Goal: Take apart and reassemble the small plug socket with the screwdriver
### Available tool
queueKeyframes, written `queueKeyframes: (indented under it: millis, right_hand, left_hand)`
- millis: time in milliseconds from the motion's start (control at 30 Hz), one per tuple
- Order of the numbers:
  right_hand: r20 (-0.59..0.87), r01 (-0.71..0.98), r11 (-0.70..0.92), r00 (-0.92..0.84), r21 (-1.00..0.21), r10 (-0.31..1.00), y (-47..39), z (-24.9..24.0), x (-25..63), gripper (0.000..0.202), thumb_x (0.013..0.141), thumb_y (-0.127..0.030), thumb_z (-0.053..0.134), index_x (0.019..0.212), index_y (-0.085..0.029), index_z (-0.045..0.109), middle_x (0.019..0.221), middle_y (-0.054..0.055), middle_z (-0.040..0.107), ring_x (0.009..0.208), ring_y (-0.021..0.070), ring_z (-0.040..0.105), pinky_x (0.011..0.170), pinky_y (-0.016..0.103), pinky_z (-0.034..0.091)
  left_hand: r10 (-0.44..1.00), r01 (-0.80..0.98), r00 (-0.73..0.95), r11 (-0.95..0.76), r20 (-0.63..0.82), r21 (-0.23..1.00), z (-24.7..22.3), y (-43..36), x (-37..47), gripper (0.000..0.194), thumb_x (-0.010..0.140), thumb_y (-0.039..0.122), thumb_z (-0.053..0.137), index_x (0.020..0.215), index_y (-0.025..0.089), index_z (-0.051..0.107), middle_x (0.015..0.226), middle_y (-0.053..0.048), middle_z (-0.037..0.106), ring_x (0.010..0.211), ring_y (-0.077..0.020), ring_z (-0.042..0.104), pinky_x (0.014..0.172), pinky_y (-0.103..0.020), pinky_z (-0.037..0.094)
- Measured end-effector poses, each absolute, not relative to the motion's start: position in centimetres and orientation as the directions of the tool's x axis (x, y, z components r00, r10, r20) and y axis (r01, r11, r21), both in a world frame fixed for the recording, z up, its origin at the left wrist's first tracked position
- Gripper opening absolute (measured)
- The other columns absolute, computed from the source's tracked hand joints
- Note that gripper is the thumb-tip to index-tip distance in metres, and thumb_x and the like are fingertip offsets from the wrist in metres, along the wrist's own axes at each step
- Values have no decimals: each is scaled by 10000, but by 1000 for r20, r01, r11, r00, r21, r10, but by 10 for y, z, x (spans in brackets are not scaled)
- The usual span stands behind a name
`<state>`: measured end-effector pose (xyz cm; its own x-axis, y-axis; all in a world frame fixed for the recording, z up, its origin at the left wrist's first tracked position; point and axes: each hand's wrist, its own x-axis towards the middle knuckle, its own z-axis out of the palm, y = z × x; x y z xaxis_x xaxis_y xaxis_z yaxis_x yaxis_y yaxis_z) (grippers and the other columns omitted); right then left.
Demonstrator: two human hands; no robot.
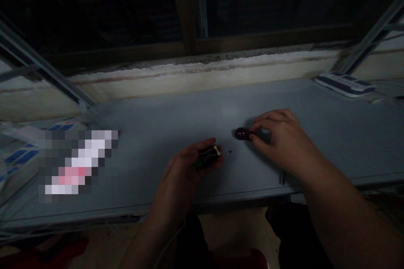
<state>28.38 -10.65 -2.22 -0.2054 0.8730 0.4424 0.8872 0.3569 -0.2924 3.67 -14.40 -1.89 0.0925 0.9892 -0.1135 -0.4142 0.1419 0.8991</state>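
Observation:
Near the middle of the grey table, my left hand (186, 166) is closed around a small dark device (208, 156). Thin pale lines, possibly wires, cross its face, and a cream-coloured piece shows at its right end. To the right, my right hand (277, 136) pinches a glossy dark red rounded handle (242, 133) low over the tabletop; the rest of it is hidden by my fingers. Tiny dark bits (229, 151) lie between the two hands. Below my right wrist, two thin dark prongs (282, 177) show on the table, partly covered.
A white and dark-blue device (345, 84) lies at the back right of the table (142, 113). At the left are a blurred-out patch (78, 164) and another white and blue device (23, 155). Metal frame posts rise on both sides, before a dark window.

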Motion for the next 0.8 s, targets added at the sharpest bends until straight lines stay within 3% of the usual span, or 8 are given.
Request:
queueKeyframes:
  millis: [200,300,400,467,533,633,800]
  right_hand:
    - [460,842,414,-233,-346,857,-112,-14,278,67,840,-235,665,884,-230,715,1038,43,759,1139,327,638,1228,719,183]
    - [545,768,472,-193,-434,816,-115,-9,278,68,881,-246,642,929,-228,688,997,45,756,1024,273,696,1181,639,352]
    - [599,557,485,26,-674,801,-116,-6,279,117,942,-306,629,1029,-231,654,941,47,735,842,211,728,852,414,592]
    - [545,352,469,160,-810,823,-116,-5,279,155,951,-332,651,1070,-233,640,893,35,720,719,174,718,649,317,587]
    - [475,210,435,203,-876,856,-115,-4,279,179,928,-330,700,1065,-224,655,850,22,717,644,148,702,599,286,589]
    - [425,108,414,129,-904,896,-114,-2,282,203,860,-260,778,1038,-205,700,827,14,729,689,140,724,666,267,613]
    - [368,61,386,-199,-921,908,-122,1,284,288,825,-188,805,1097,-204,714,826,6,741,711,106,709,650,203,582]
  left_hand:
    - [983,-394,121,177,-141,902,-24,-141,32,315,846,312,704,1053,102,815,1034,-162,789,964,-293,744,873,-432,619]
    - [982,-403,120,179,-142,897,-25,-142,33,325,829,285,711,1070,94,814,1045,-166,790,985,-295,743,888,-433,619]
    - [991,-402,75,129,-108,907,-22,-146,37,314,838,247,682,1077,91,813,1069,-173,789,1047,-309,732,923,-448,610]
    - [993,-392,62,117,-100,912,-20,-148,39,305,832,229,679,1070,96,814,1091,-171,786,1069,-314,726,940,-459,604]
    - [992,-390,58,122,-107,913,-19,-149,40,304,834,224,679,1078,102,813,1107,-165,784,1072,-309,726,961,-463,598]
    - [990,-412,61,143,-129,900,-18,-148,42,298,841,245,694,1076,106,813,1101,-158,787,1045,-290,735,963,-447,600]
    - [961,-463,213,256,-174,849,-18,-147,49,260,881,305,694,1003,123,834,1036,-146,800,942,-259,750,859,-387,629]
